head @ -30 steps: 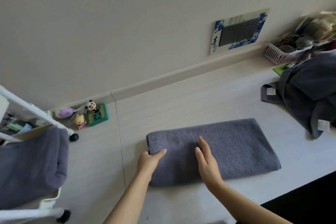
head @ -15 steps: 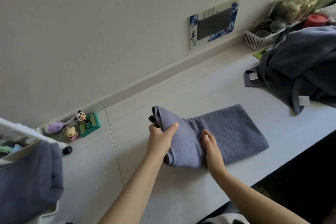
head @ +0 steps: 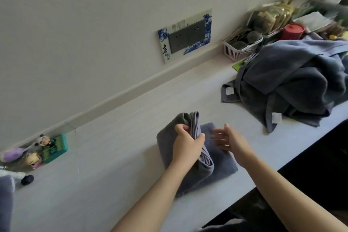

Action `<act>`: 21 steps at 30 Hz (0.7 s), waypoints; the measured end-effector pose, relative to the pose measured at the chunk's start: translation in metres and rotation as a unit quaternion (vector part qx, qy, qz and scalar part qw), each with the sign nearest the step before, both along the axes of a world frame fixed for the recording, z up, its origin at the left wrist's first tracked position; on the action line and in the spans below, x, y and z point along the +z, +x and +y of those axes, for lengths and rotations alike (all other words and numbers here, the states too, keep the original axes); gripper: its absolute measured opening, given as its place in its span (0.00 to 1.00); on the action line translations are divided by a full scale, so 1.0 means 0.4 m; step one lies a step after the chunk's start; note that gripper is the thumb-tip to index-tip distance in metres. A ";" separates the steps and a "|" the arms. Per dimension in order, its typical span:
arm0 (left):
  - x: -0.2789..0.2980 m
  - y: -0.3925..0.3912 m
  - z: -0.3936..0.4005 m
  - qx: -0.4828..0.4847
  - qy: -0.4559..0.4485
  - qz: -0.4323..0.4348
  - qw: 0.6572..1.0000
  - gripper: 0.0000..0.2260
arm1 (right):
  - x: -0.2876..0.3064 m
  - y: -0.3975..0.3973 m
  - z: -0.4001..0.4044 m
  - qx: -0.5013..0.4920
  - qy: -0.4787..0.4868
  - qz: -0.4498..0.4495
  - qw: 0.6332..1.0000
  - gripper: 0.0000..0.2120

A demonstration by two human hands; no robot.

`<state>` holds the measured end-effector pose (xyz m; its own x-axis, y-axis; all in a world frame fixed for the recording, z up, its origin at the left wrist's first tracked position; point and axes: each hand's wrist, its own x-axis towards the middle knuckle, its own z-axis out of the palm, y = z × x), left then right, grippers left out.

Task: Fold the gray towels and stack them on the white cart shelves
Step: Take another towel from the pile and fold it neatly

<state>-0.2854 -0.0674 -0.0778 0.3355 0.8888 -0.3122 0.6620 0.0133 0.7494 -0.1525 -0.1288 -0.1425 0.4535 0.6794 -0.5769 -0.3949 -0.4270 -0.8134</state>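
The towel [head: 195,154] lies on the table [head: 113,156] just in front of the person, half folded: its left end is bunched and lifted over toward the right, while the lower layer lies flat beneath. The left hand [head: 186,145] grips that raised end, its fingers [head: 181,128] curled round the gathered cloth and the thumb pressed against the other side. The right hand [head: 228,140] hovers just beside it above the flat layer, spread and relaxed, holding nothing.

The risk here is a sloppy fold. The lifted end is scrunched rather than held flat by its corners, so if it is laid down as it is, the layers would likely wrinkle, land crooked and leave the edges out of line. With no hand pinning the bottom layer, a pull could also drag the whole towel across the smooth surface. The pile of unfolded towels [head: 293,84] sits well apart to the right, so snagging on it seems unlikely.
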 end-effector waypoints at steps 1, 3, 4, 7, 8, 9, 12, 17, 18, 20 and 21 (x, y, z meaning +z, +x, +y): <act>-0.017 0.026 -0.010 -0.007 0.002 0.016 1.000 0.16 | -0.001 0.021 -0.006 0.028 -0.011 -0.001 1.000 0.24; -0.054 0.059 -0.026 -0.028 0.010 0.045 0.999 0.16 | -0.010 0.042 -0.015 0.073 -0.024 0.003 0.997 0.25; -0.075 0.079 -0.037 -0.040 0.014 0.057 0.997 0.16 | -0.015 0.057 -0.021 0.092 -0.031 0.004 0.995 0.25; -0.123 0.113 -0.069 -0.091 -0.001 0.079 0.993 0.16 | -0.042 0.083 -0.031 0.145 -0.052 -0.008 0.988 0.26; -0.137 0.117 -0.074 -0.094 -0.023 0.072 0.993 0.15 | -0.050 0.090 -0.031 0.159 -0.059 -0.017 0.985 0.27; -0.145 0.115 -0.074 -0.088 -0.051 0.055 0.993 0.14 | -0.054 0.094 -0.031 0.170 -0.061 -0.023 0.983 0.28; -0.161 0.090 -0.065 -0.029 -0.085 -0.055 0.994 0.08 | -0.051 0.101 -0.018 0.233 -0.068 -0.076 0.967 0.28; -0.197 -0.015 -0.050 0.010 0.299 0.047 0.953 0.16 | -0.053 0.053 0.008 0.346 -0.093 -0.296 0.885 0.23; -0.212 -0.031 -0.046 0.002 0.343 0.097 0.934 0.17 | -0.058 0.047 0.014 0.360 -0.103 -0.328 0.867 0.23; -0.232 -0.042 -0.043 -0.031 0.328 0.188 0.925 0.20 | -0.061 0.042 0.019 0.363 -0.108 -0.362 0.852 0.16; -0.242 -0.042 -0.046 -0.051 0.302 0.231 0.923 0.23 | -0.062 0.041 0.021 0.359 -0.102 -0.370 0.851 0.13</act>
